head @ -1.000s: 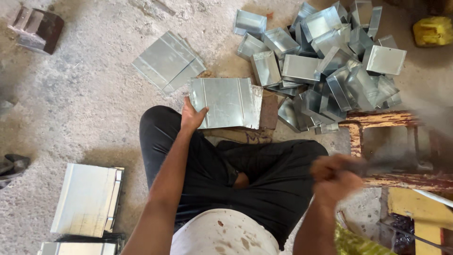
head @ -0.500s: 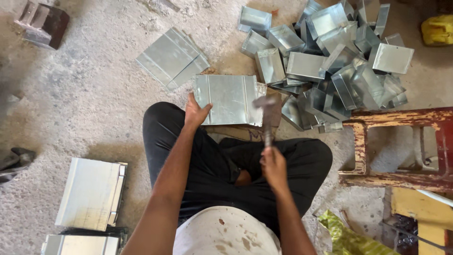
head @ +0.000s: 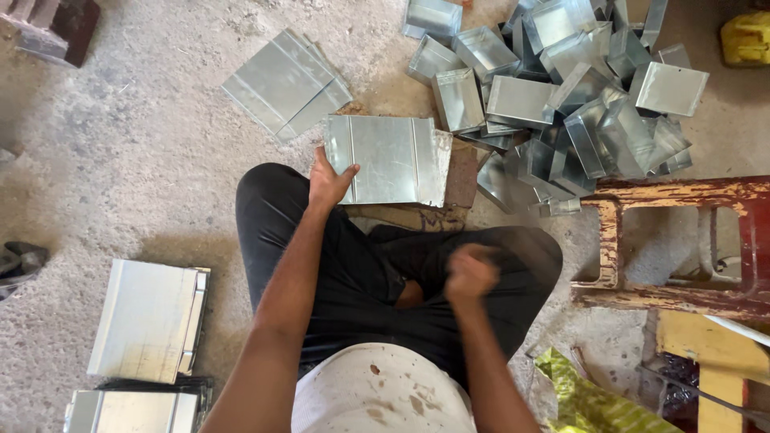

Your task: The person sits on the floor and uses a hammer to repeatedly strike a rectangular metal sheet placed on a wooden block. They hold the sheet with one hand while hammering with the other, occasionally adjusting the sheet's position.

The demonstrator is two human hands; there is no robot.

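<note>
At twelve o'clock from the person's crossed legs, a folded galvanized sheet-metal panel (head: 389, 159) lies flat on a brick (head: 460, 178), which rests on the concrete floor (head: 144, 160). The panel carries two raised seams running from its far edge to its near edge. The left hand (head: 329, 183) presses on the panel's corner at seven o'clock, thumb spread along the near edge and fingers laid over the side edge, clamping the sheet down. The right hand (head: 470, 273) hangs above the right thigh, at about five o'clock from the panel and well apart from it; it is smeared by motion, the fingers look curled into a fist, but whether they hold anything cannot be told.

At ten o'clock from the panel lies a small stack of flat metal sheets (head: 285, 82), tilted diagonally. At two o'clock a loose heap of bent sheet-metal boxes (head: 561, 88) spreads over the floor, its nearest pieces just beside the brick. At three to four o'clock stands a worn red wooden frame (head: 666, 240). At eight o'clock, beside the left knee, lies a pile of finished folded panels (head: 148, 321). A yellow-green plastic bag (head: 593, 397) lies at five o'clock, near the right elbow.
</note>
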